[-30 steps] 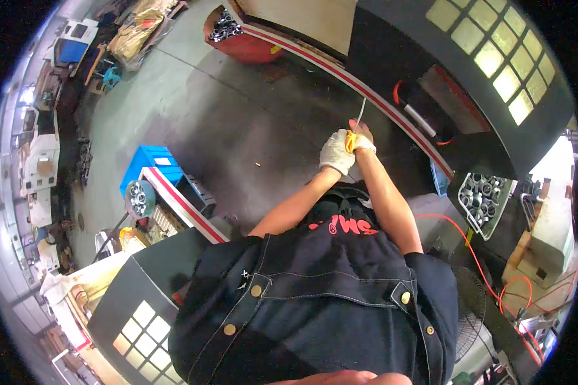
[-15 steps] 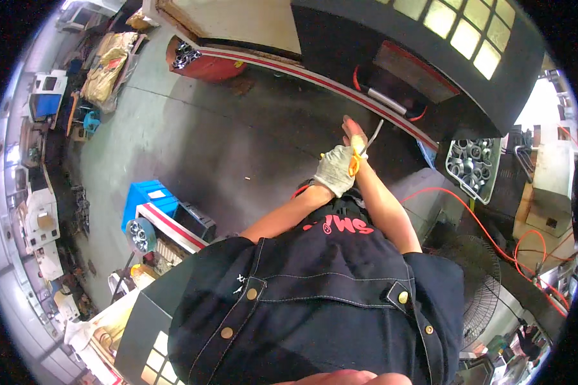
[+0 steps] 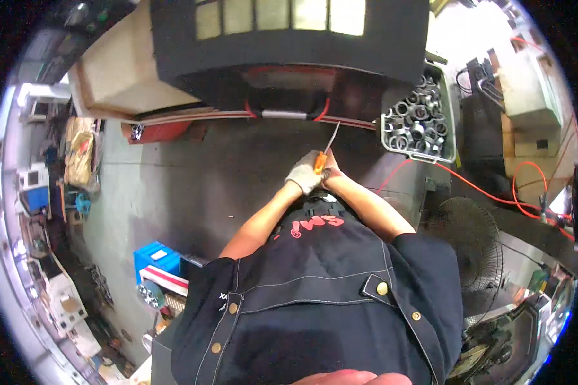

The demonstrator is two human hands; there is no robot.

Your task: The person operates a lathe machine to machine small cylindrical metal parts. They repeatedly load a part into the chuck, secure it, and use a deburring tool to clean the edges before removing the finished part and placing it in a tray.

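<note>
I am gripping the orange-handled screwdriver (image 3: 323, 156) with my gloved left hand (image 3: 304, 172) and bare right hand (image 3: 331, 172), centre frame. Its shaft is pointing toward the upper right, near the tray of metal rings (image 3: 417, 122).

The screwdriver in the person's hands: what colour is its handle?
Orange, on the thin metal-shafted screwdriver; the head view shows it.

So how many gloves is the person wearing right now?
1. A white work glove covers the left hand; the right hand looks bare, both gripping the orange-handled screwdriver. Parts of the right hand are hidden.
</note>
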